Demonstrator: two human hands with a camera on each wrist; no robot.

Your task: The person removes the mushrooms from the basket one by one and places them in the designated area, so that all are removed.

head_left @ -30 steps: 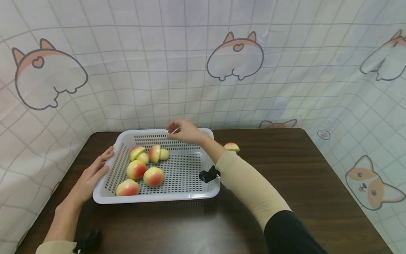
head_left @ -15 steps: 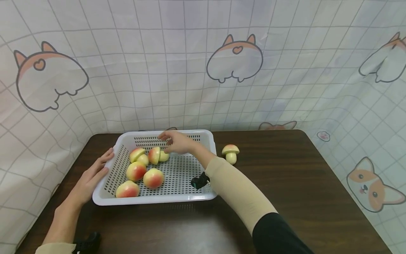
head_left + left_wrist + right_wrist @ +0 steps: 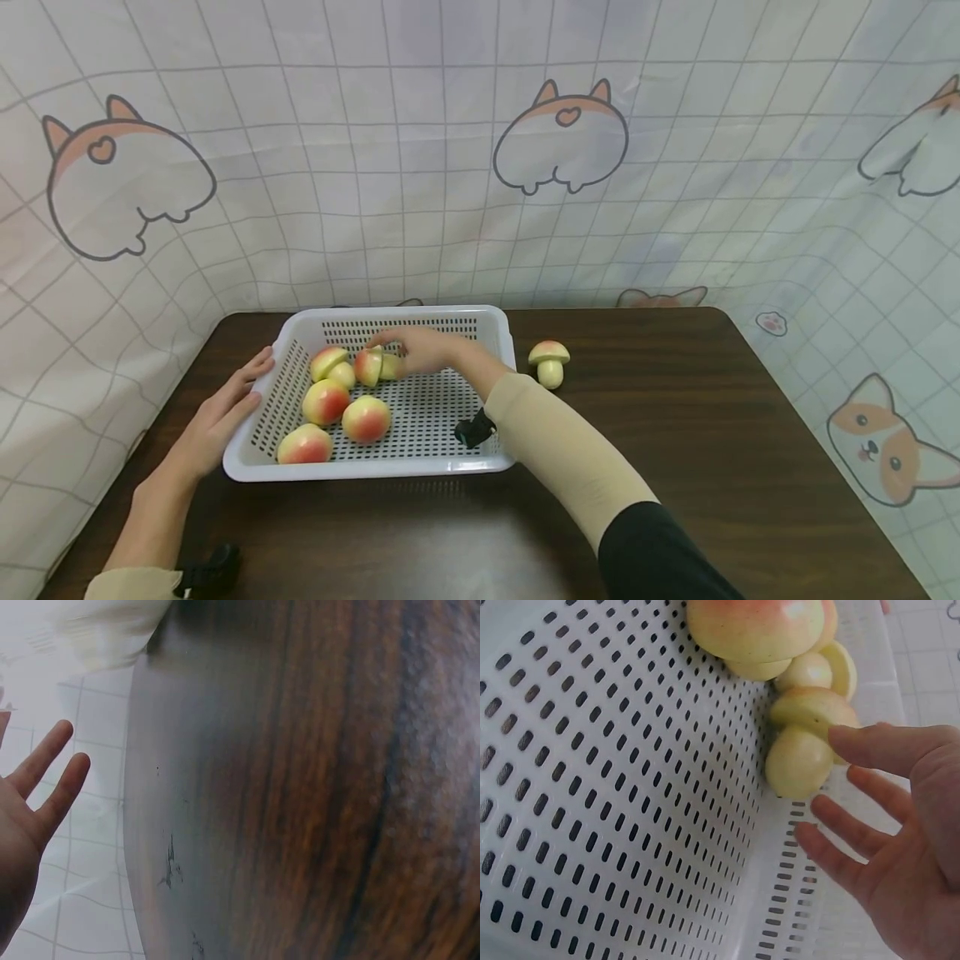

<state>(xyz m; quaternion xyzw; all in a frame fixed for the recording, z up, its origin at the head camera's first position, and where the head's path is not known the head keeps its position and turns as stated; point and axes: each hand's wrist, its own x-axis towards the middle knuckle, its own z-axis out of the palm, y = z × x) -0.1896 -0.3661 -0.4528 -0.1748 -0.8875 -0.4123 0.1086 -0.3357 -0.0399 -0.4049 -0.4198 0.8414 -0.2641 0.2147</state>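
A white perforated plastic basket point(image 3: 472, 471) lies on the table with several mushrooms in it, red and yellow on their caps. The left hand point(image 3: 213, 421) rests against the basket's left rim, fingers fairly straight. Over the basket's back part, the right hand point(image 3: 423, 350) reaches to a mushroom point(image 3: 367, 367) lying on its side, stem toward the hand. In the right wrist view the thumb overlaps this mushroom's cap point(image 3: 810, 709), and the other fingers spread beyond its pale stem point(image 3: 799, 761); firm contact cannot be made out. The left wrist view shows spread fingers point(image 3: 60, 787).
One mushroom point(image 3: 549, 364) stands upright on the dark wooden table point(image 3: 675, 433), right of the basket. Other mushrooms point(image 3: 326, 402) lie in the basket's left half. A white gridded cloth point(image 3: 450, 167) with dog drawings hangs behind the table and at its sides.
The right hand has come down and slightly left, from above the basket's back rim to the sideways mushroom. The left hand stays at the rim. The upright mushroom is now fully uncovered.
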